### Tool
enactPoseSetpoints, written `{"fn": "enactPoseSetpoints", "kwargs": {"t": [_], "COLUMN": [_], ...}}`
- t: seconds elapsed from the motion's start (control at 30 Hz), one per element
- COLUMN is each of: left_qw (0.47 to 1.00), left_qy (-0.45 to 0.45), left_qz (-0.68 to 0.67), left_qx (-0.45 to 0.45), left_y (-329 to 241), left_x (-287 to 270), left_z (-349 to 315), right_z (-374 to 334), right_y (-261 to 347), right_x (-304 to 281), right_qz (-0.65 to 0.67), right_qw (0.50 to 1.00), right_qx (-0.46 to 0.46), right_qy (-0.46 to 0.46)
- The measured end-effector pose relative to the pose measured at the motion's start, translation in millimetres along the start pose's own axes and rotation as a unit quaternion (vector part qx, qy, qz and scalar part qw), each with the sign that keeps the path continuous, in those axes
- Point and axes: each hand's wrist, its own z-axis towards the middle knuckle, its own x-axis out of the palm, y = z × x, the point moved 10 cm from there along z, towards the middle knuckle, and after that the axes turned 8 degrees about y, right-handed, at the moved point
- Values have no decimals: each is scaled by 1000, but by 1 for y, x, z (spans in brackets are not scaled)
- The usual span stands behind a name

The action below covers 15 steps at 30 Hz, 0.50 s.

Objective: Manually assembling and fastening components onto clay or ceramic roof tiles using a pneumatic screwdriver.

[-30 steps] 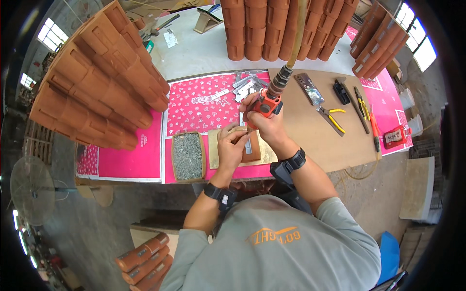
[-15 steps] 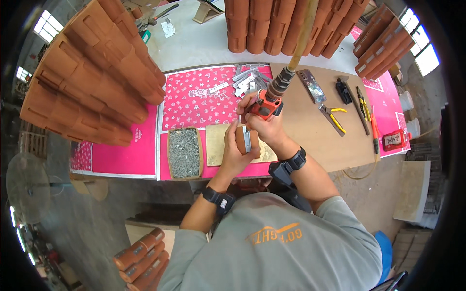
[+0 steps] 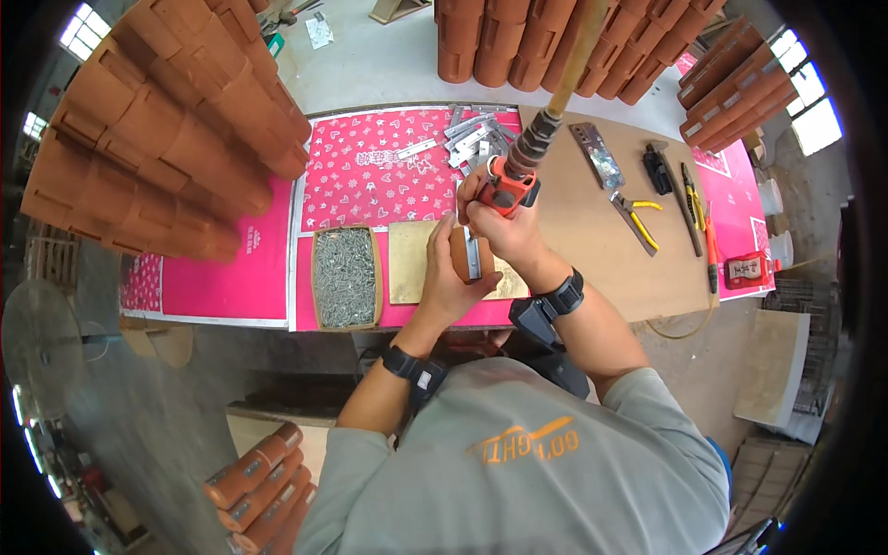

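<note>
My left hand [image 3: 446, 282] is wrapped round a short terracotta-coloured piece [image 3: 484, 264], thumb on its near end. A narrow silver metal strip [image 3: 473, 257] lies along the top of that piece. Over the far end of the strip, my right hand [image 3: 509, 237] grips a red air-powered driver [image 3: 508, 188], which has a hose [image 3: 578, 55] running upward. The driver's tip is hidden by my fingers. Beneath the piece is a pale yellow board [image 3: 412, 268].
To the left of the board stands a cardboard box [image 3: 317, 298] of small screws. Loose metal strips [image 3: 479, 139] lie beyond. At right are a phone [image 3: 597, 155], pliers [image 3: 638, 222], a hammer [image 3: 680, 199] and a red bottle [image 3: 746, 270]. Terracotta-coloured tube stacks [image 3: 166, 120] rise at left and back.
The view has shifted slightly, so the bench sits a little higher and further left. Both hands keep their grip on the piece and the driver, whose body appears tilted slightly differently.
</note>
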Motion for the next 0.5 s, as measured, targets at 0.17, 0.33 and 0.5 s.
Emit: {"fn": "enactPoseSetpoints", "kwargs": {"t": [0.17, 0.33, 0.5], "left_qw": [1000, 999, 983], "left_qy": [6, 26, 25], "left_qz": [10, 24, 175], "left_qx": [-4, -2, 41], "left_y": [1, 0, -36], "left_x": [2, 2, -5], "left_z": [-2, -2, 1], "right_z": [-1, -3, -22], "right_y": [0, 11, 26], "right_x": [-5, 0, -25], "right_qz": [36, 6, -2], "right_qw": [999, 1000, 999], "right_qx": [-37, 20, 0], "right_qy": [-1, 20, -34]}}
